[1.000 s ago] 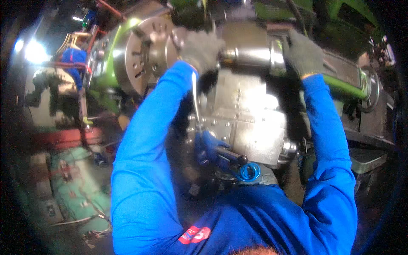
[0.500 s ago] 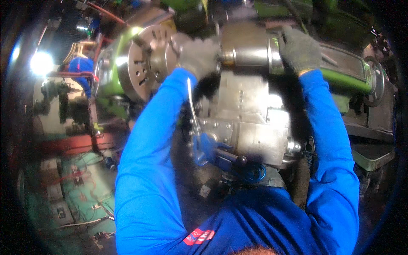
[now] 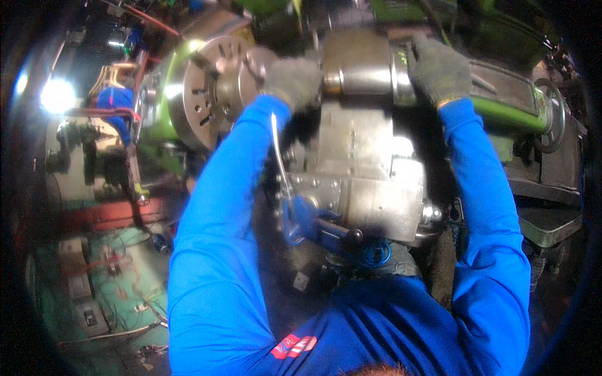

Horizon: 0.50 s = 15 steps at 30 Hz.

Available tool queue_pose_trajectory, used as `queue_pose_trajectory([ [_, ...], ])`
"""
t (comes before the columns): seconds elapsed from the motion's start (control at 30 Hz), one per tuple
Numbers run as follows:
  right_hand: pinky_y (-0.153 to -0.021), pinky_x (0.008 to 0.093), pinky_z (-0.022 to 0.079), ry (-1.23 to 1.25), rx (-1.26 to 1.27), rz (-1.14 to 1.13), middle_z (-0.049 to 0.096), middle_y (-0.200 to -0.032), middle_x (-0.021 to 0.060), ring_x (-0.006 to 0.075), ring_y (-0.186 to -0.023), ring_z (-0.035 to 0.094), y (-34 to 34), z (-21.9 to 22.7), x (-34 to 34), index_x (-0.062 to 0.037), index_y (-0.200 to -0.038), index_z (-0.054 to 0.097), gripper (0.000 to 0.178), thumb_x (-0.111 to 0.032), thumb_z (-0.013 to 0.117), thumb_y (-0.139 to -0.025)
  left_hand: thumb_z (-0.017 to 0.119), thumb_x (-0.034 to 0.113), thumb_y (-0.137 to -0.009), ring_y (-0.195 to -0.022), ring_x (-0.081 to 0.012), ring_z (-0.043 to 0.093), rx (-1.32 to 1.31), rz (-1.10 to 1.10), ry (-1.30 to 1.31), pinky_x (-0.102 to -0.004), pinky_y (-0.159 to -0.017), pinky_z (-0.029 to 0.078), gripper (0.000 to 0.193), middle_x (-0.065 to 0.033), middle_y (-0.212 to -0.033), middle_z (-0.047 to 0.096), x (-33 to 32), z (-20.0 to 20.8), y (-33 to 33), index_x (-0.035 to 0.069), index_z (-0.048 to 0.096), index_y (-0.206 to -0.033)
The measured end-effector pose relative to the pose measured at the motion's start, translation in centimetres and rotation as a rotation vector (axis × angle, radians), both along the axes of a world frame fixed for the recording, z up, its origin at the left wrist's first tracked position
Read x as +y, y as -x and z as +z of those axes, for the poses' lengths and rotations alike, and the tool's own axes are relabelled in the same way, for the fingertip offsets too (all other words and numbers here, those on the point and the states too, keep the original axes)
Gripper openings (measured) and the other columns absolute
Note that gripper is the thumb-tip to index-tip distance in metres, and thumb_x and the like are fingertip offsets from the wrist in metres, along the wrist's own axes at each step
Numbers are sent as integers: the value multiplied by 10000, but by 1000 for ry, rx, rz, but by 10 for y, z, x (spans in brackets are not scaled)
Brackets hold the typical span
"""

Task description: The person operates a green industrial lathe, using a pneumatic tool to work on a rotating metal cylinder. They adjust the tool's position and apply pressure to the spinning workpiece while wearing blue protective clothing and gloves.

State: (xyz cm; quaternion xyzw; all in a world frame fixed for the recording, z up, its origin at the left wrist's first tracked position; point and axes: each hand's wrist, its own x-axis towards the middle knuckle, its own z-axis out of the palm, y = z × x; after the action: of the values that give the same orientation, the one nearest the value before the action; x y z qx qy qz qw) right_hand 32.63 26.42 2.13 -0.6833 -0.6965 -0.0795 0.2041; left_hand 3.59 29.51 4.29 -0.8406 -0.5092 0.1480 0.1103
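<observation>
A thick, shiny steel cylinder (image 3: 356, 62) with stepped, narrower ends lies crosswise at a green lathe. Its left end is at my left hand (image 3: 293, 83), in a grey work glove, with the fingers curled round it. Over the right end, my right hand (image 3: 441, 70), also gloved, is bent with its fingers partly hidden on the far side. A slotted round faceplate (image 3: 199, 106) stands left of my left hand. Below the cylinder sits the lathe's metal carriage (image 3: 376, 207), and a spray gun-like blue tool (image 3: 301, 219) hangs at its front.
The green tailstock (image 3: 514, 113) with a handwheel (image 3: 552, 116) is at the right. A metal tray (image 3: 552, 222) juts out below it. At the left are a bright lamp (image 3: 58, 96), red rails, and a green floor (image 3: 125, 294) with cables and boxes.
The whole view has shifted slightly. Both hands stay at the cylinder's two ends, and my left hand shows less blur than before. Nothing has been let go.
</observation>
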Motion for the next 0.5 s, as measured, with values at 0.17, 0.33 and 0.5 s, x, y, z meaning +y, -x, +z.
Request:
queue_pose_trajectory([
  [0.17,-743,503,545,-40,12,13,726,-926,138,356,-882,713,-1,-4,1,-161,-1000,666,185,-261,521,-940,472,379,-993,-959,-371,708,96,89,84,-520,-770,560,392,-177,-1003,725,3,1,-7,77,721,-976],
  [0.33,-732,510,542,-79,8,8,720,-900,148,365,-862,709,-4,-12,5,-158,-975,668,174,-264,540,-925,532,340,-963,-982,-331,693,18,-34,-56,-491,-822,545,284,-131,-1019,707,-6,8,-3,125,684,-1070],
  [0.5,-726,516,537,-90,36,25,719,-884,149,368,-853,707,-4,-7,1,-151,-948,664,164,-257,543,-919,602,208,-915,-1006,-268,672,154,-376,-106,-421,-832,525,153,-69,-997,688,5,6,12,174,688,-1037],
])
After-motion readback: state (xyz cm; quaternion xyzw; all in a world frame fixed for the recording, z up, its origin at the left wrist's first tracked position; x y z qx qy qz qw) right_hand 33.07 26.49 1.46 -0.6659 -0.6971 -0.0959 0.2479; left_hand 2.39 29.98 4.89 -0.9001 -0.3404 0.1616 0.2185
